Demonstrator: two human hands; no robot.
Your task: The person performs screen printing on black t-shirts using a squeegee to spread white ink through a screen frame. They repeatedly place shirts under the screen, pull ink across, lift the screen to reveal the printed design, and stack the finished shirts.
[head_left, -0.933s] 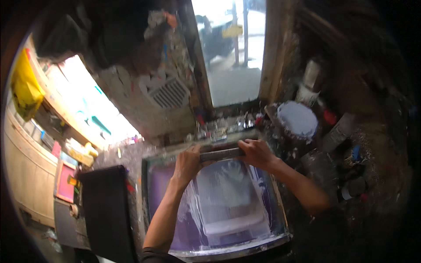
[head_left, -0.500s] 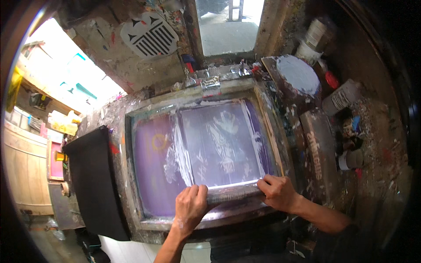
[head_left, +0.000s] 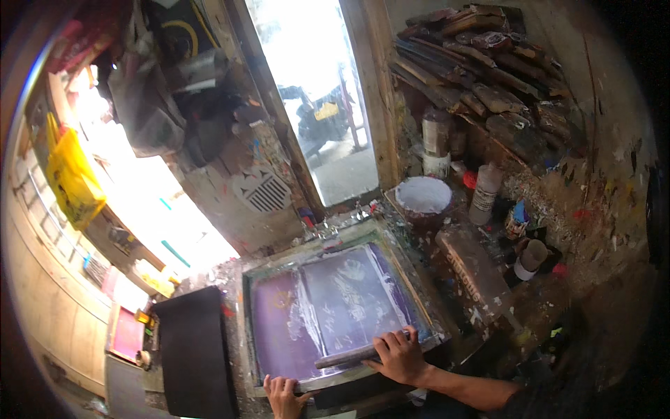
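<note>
A wooden-framed printing screen (head_left: 248, 335) with purple mesh lies on the bench before me. White ink streaks run along both sides of a paler rectangle on the mesh, and a white design shows inside it. My right hand (head_left: 401, 359) is closed round one end of a squeegee (head_left: 338, 360), which lies along the near part of the screen. The squeegee's other end points left, unheld. At the near left corner, my left hand (head_left: 283, 398) has its fingers hooked over the screen's frame, with the thumb out to the right.
A black panel (head_left: 195, 353) lies left of the screen. Beyond the right corner stands a tub of white ink (head_left: 423, 195), near a bottle (head_left: 484, 195) and a small cup (head_left: 532, 260). A wooden block (head_left: 466, 265) lies along the right side. Several squeegees (head_left: 488, 70) are piled farther back.
My left hand has let go of the squeegee and moved to the frame's near left corner. My right hand has shifted along the squeegee. The view has tilted up, showing more wall.
</note>
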